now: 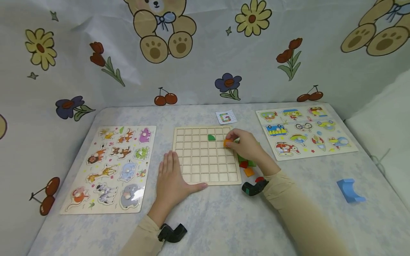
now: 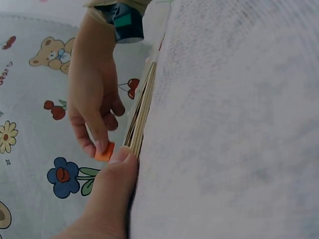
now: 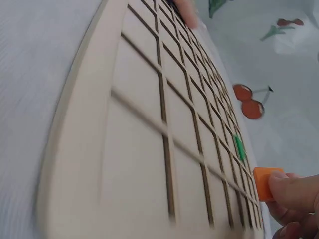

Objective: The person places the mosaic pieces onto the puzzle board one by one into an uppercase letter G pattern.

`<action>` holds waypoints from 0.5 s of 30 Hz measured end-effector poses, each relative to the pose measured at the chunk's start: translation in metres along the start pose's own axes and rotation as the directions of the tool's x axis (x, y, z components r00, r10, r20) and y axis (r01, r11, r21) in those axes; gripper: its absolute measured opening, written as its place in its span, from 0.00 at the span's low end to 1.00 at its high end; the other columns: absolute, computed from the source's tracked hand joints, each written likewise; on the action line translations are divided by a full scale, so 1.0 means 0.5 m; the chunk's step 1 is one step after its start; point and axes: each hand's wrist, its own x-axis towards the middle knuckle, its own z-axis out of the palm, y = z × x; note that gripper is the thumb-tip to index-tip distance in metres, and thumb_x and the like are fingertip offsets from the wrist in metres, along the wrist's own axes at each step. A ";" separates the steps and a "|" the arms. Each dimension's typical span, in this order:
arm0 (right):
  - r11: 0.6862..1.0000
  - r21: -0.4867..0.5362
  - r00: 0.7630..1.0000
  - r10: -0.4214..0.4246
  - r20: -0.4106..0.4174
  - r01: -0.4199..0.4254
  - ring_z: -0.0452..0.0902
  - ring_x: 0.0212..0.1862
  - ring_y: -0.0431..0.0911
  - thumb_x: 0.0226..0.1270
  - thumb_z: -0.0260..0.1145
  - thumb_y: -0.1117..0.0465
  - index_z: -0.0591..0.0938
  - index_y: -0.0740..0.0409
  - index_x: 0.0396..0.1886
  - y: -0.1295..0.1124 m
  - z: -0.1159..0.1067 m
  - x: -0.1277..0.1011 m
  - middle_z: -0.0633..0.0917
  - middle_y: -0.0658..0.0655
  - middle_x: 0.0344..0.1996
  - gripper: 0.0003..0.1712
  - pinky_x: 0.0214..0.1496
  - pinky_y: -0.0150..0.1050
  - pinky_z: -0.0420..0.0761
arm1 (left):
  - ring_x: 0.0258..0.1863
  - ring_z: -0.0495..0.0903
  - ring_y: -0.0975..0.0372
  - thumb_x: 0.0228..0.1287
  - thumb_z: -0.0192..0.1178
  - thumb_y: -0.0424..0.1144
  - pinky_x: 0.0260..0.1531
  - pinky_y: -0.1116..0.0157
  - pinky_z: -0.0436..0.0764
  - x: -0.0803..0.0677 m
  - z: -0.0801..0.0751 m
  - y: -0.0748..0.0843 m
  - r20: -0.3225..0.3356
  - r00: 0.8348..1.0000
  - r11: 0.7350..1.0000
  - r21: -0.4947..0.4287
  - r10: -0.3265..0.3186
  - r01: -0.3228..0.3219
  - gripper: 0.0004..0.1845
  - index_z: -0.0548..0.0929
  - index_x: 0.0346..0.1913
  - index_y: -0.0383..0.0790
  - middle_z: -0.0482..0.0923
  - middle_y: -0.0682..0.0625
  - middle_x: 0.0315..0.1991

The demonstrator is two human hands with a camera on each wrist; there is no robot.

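A wooden grid board (image 1: 205, 160) lies in the middle of the table. One green quarter-circle tile (image 1: 211, 137) sits in a cell of its upper rows. My right hand (image 1: 246, 145) pinches an orange square tile (image 3: 263, 185) between thumb and fingers, over the board's upper right cells. My left hand (image 1: 171, 183) rests at the board's near left corner, its fingers straight along the left side and its thumb (image 2: 112, 184) along the near edge. Loose tiles lie just right of the board, among them an orange one (image 1: 248, 172) and a red one (image 1: 243, 164), partly hidden by my right hand.
Behind the board is a small card (image 1: 226, 117) with a coloured grid pattern. An animal puzzle board (image 1: 116, 160) lies on the left, a vehicle puzzle board (image 1: 307, 137) at the back right. A blue arched block (image 1: 347, 191) lies near the right edge.
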 end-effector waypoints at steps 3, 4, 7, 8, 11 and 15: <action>1.000 0.015 1.000 -0.016 -0.002 0.016 0.78 0.40 0.47 0.70 0.66 0.57 0.81 0.52 0.45 -0.027 0.030 0.025 0.85 0.53 0.40 0.08 0.40 0.38 0.77 | 0.81 0.39 0.47 0.28 0.59 0.88 0.79 0.47 0.45 0.001 0.000 0.002 0.006 1.000 1.000 0.010 -0.004 0.004 0.83 0.42 0.78 0.30 0.40 0.36 0.80; 1.000 0.019 1.000 -0.018 0.001 0.018 0.78 0.40 0.47 0.70 0.67 0.57 0.81 0.52 0.45 -0.036 0.038 0.033 0.85 0.52 0.40 0.08 0.40 0.38 0.77 | 0.81 0.39 0.47 0.28 0.59 0.88 0.79 0.47 0.45 0.001 0.000 0.002 0.008 1.000 1.000 0.012 -0.005 0.005 0.83 0.42 0.79 0.30 0.40 0.36 0.80; 0.999 0.031 1.000 -0.018 -0.002 0.018 0.79 0.41 0.47 0.70 0.67 0.56 0.81 0.51 0.45 -0.056 0.061 0.054 0.85 0.52 0.40 0.08 0.42 0.39 0.78 | 0.81 0.39 0.47 0.28 0.58 0.89 0.79 0.47 0.44 0.002 0.000 0.002 0.006 1.000 1.000 0.020 -0.001 0.001 0.84 0.42 0.78 0.30 0.40 0.36 0.80; 0.999 0.032 1.000 -0.022 -0.010 0.022 0.78 0.41 0.47 0.69 0.67 0.56 0.81 0.51 0.44 -0.061 0.067 0.061 0.84 0.52 0.39 0.08 0.43 0.40 0.78 | 0.81 0.39 0.47 0.28 0.58 0.89 0.79 0.47 0.44 0.002 0.001 0.002 0.004 1.000 1.000 0.019 0.003 -0.003 0.84 0.42 0.78 0.30 0.40 0.36 0.80; 0.999 0.033 0.999 -0.029 -0.031 0.030 0.78 0.41 0.46 0.69 0.67 0.57 0.81 0.51 0.44 -0.070 0.083 0.078 0.84 0.52 0.38 0.07 0.45 0.40 0.78 | 0.81 0.39 0.47 0.28 0.58 0.89 0.79 0.47 0.44 0.002 0.001 0.002 -0.001 1.000 1.000 0.017 0.007 -0.007 0.84 0.42 0.78 0.30 0.41 0.36 0.80; 0.999 0.010 0.999 -0.034 -0.041 0.035 0.79 0.42 0.46 0.70 0.67 0.57 0.81 0.51 0.43 -0.076 0.097 0.093 0.84 0.51 0.38 0.07 0.47 0.41 0.79 | 0.81 0.39 0.47 0.28 0.58 0.88 0.79 0.47 0.44 0.001 0.000 0.003 0.003 1.000 1.000 0.018 0.003 -0.003 0.83 0.42 0.78 0.30 0.40 0.36 0.80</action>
